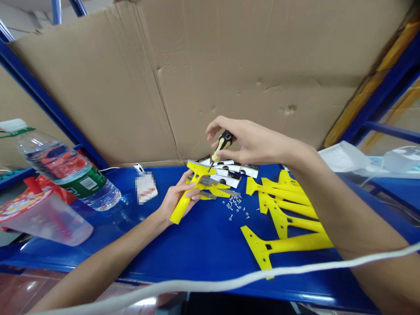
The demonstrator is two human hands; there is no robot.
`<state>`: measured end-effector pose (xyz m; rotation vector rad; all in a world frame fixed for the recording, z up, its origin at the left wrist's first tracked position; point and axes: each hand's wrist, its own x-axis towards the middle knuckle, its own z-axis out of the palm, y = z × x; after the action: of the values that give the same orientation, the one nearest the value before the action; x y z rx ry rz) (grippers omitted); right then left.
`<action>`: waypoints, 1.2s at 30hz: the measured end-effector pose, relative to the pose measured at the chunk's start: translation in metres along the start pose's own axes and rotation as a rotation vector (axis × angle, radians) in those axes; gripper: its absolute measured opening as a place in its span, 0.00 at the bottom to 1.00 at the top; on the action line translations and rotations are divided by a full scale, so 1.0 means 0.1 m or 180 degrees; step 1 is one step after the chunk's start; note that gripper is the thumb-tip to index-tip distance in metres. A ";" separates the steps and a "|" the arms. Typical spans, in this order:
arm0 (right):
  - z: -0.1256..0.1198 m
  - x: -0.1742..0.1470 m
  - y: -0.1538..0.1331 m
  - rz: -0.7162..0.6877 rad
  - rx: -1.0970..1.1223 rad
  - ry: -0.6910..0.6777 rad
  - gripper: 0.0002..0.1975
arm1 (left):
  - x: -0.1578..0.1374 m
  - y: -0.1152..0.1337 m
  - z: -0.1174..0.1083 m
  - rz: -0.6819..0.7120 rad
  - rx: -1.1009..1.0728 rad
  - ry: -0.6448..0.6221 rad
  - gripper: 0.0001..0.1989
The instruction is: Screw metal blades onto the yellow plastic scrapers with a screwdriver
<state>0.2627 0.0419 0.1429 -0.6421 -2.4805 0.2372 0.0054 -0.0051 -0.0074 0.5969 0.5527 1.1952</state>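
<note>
My left hand (pixel 175 197) is wrapped round the handle of a yellow scraper (pixel 182 208), whose wide head points away from me. In my right hand (pixel 243 138) is a short screwdriver (pixel 222 144) with a black and cream handle. Its tip meets the right side of the scraper's head, tilted down and left. Under and behind the head lie yellow scraper parts (pixel 219 190) with metal blades, partly covered. Small loose screws and nuts (pixel 233 203) are scattered to the right. Several more yellow scraper handles (pixel 295 245) lie below my right forearm, which hides some of them.
White and black blade packets (pixel 229 177) lie at the back of the blue table (pixel 183 258). On the left are a water bottle (pixel 88 183), a plastic cup (pixel 55 218) and a tag (pixel 146 186). A white cable (pixel 197 286) crosses in front. Cardboard (pixel 229 78) walls the back.
</note>
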 end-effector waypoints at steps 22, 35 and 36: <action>0.02 0.02 -0.08 0.0123 -0.0266 -0.0158 0.12 | 0.00 -0.01 0.00 0.0057 0.0086 -0.0038 0.29; -0.01 0.03 -0.01 0.0196 -0.0163 -0.0306 0.07 | 0.01 0.00 0.00 0.0071 0.0112 0.0013 0.31; 0.00 0.04 0.00 0.0189 -0.0209 -0.0320 0.07 | 0.01 -0.01 0.00 0.0064 0.0116 0.0019 0.30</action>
<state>0.2599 0.0437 0.1449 -0.7491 -2.5769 0.2163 0.0060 -0.0040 -0.0084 0.6313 0.5756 1.2083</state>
